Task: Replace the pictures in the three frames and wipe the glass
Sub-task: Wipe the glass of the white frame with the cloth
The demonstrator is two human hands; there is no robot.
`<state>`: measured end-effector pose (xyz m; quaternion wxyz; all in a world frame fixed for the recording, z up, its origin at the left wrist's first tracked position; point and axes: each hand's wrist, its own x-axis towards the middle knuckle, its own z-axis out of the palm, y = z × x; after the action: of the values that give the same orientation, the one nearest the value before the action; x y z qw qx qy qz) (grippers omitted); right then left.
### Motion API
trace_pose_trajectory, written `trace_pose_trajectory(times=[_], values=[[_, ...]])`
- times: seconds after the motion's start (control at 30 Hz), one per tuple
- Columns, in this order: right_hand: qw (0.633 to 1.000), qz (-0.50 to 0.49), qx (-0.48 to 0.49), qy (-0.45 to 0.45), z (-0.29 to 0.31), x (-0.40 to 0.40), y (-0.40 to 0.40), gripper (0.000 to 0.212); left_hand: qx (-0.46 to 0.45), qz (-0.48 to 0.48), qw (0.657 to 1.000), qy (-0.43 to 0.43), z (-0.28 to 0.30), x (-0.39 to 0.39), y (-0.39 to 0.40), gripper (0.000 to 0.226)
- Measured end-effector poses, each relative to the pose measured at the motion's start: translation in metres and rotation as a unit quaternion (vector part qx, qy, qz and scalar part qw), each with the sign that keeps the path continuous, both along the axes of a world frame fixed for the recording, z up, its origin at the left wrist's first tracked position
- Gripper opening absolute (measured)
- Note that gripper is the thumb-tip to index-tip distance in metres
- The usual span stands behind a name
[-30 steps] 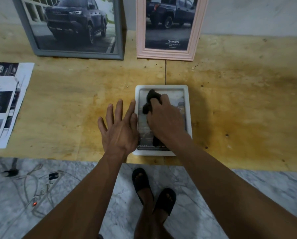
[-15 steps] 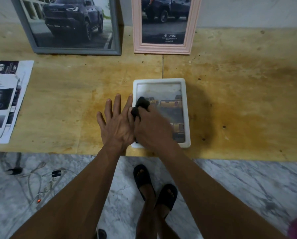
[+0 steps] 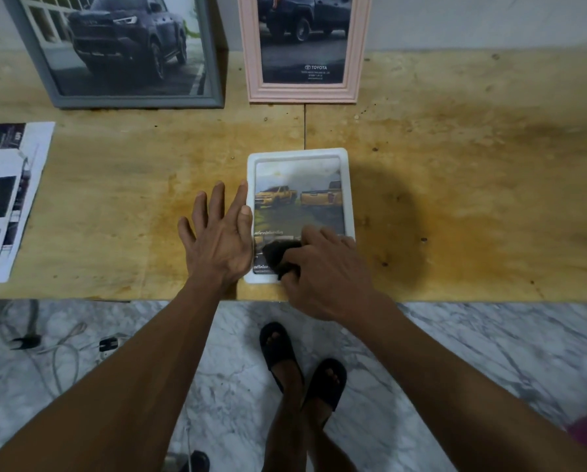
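Bare table right; 2 upright frames block behind.

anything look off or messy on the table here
Nothing is spilled or broken. The table has dark yellowish stains, and loose prints lie skewed at its left edge. The white frame lies flat and square.

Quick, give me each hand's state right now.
Left hand: open, flat beside the white frame.
Right hand: closed on the dark cloth, on the glass.
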<state>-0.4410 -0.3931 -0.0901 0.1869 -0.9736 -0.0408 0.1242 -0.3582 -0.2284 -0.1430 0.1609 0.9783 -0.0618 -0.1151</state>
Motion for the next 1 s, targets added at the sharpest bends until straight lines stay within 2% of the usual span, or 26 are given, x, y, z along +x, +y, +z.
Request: trace_pose_trajectory(times=[0.13,0.23,0.37,0.4,0.47,0.53,0.67,0.77,0.9,1.0], values=[[0.999,-0.017,-0.022,-0.035,-0.007,-0.005,-0.029,0.035,-0.003,-0.003,1.0,-0.001,0.001,0.0,0.001,0.053],[0.998,-0.004,-0.04,-0.053,-0.008,0.006,-0.032,0.026,-0.002,-0.005,1.0,-0.001,0.001,0.001,0.003,0.052],[0.987,-0.074,-0.06,-0.129,0.001,0.055,-0.038,0.027,0.001,-0.002,1.0,-0.001,0.0,0.002,0.003,0.052],[0.986,-0.081,-0.065,-0.127,0.001,0.071,-0.042,0.033,0.002,-0.002,1.0,-0.001,-0.001,0.002,0.002,0.051],[0.993,-0.054,-0.078,-0.068,-0.003,0.095,-0.049,0.05,0.005,0.0,1.0,0.0,0.0,0.001,0.002,0.051],[0.996,-0.031,-0.079,-0.028,-0.012,0.101,-0.052,0.056,0.002,0.004,1.0,0.003,0.0,0.001,0.001,0.051],[0.994,-0.044,-0.051,-0.085,-0.027,0.078,-0.049,0.05,0.001,0.01,1.0,0.003,0.0,0.0,0.0,0.052],[0.995,-0.048,-0.017,-0.085,-0.028,0.06,-0.046,0.047,0.0,0.019,1.0,0.006,0.0,-0.001,-0.003,0.052],[0.994,-0.052,0.014,-0.096,-0.029,0.031,-0.041,0.03,0.0,0.031,1.0,0.006,0.002,-0.002,-0.006,0.051],[0.992,-0.05,0.035,-0.113,-0.029,0.007,-0.035,0.025,0.001,0.04,0.999,0.003,0.003,-0.004,-0.011,0.05]])
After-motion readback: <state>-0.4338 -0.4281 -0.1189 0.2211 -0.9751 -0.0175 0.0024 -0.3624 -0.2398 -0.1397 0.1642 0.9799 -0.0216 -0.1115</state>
